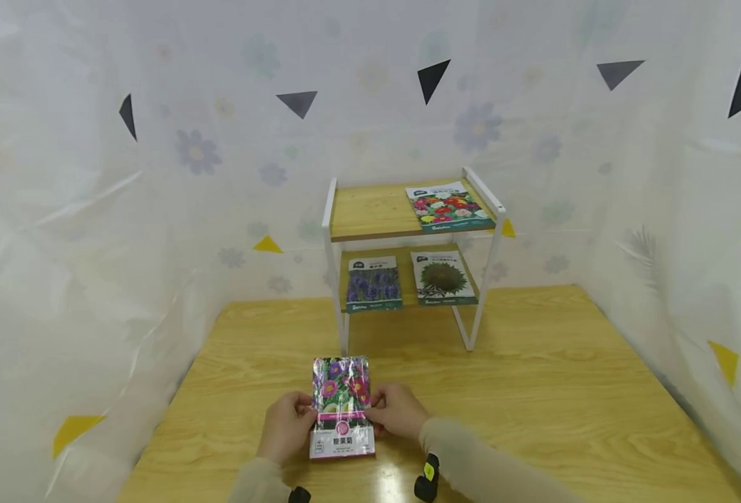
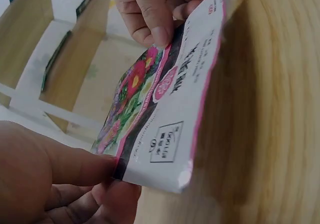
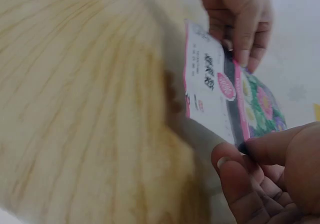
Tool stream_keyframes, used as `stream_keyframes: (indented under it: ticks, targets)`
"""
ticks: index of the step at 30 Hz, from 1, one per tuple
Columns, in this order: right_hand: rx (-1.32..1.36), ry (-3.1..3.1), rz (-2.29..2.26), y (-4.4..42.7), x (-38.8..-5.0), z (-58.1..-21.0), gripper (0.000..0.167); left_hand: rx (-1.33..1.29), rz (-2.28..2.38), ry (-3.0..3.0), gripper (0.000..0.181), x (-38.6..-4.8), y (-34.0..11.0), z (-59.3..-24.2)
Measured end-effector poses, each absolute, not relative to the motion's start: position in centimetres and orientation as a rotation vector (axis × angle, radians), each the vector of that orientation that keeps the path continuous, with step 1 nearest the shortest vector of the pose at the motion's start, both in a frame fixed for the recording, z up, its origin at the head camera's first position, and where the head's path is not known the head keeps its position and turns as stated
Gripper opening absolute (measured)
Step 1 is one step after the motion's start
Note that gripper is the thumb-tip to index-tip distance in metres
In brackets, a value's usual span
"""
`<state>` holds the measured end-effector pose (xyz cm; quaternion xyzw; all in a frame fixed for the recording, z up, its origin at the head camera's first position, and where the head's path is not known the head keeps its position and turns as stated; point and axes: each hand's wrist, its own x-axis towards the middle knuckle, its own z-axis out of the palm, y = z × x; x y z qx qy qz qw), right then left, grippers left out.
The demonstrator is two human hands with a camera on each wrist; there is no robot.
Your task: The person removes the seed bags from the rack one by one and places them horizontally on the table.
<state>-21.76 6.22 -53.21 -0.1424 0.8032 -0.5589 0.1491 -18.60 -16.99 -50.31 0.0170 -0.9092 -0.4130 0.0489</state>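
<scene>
A flower seed packet (image 1: 343, 441) with a pink stripe and a white lower part is held above the wooden table between two hands. The left hand (image 1: 285, 425) pinches its left edge, and the right hand (image 1: 400, 412) pinches its right edge. In the left wrist view the left thumb and fingers (image 2: 65, 174) grip one side of the packet (image 2: 165, 114). The right wrist view has the right hand (image 3: 280, 174) pinching the opposite side of the packet (image 3: 210, 84), whose shadow falls on the wood below.
Behind the hands stands a two-tier rack (image 1: 370, 209) with white legs. Its top shelf carries a packet of mixed flowers (image 1: 448, 207) at the right. On the lower shelf lie a purple-flower packet (image 1: 373, 283) and a sunflower packet (image 1: 443, 278). The wooden table (image 1: 552, 391) extends around.
</scene>
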Motion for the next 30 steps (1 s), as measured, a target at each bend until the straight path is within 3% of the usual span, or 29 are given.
stream_keyframes:
  ticks: [16, 30]
  targets:
    - [-0.333, 2.418, -1.481, 2.7, -21.8, -54.2, 0.018, 0.167, -1.048, -2.928, 0.007, -19.1, -19.9, -52.7]
    - [-0.316, 2.538, -1.319, 2.2, -21.8, -54.3, 0.019, 0.261, -1.066, -2.944, 0.018, -19.2, -19.0, -52.2]
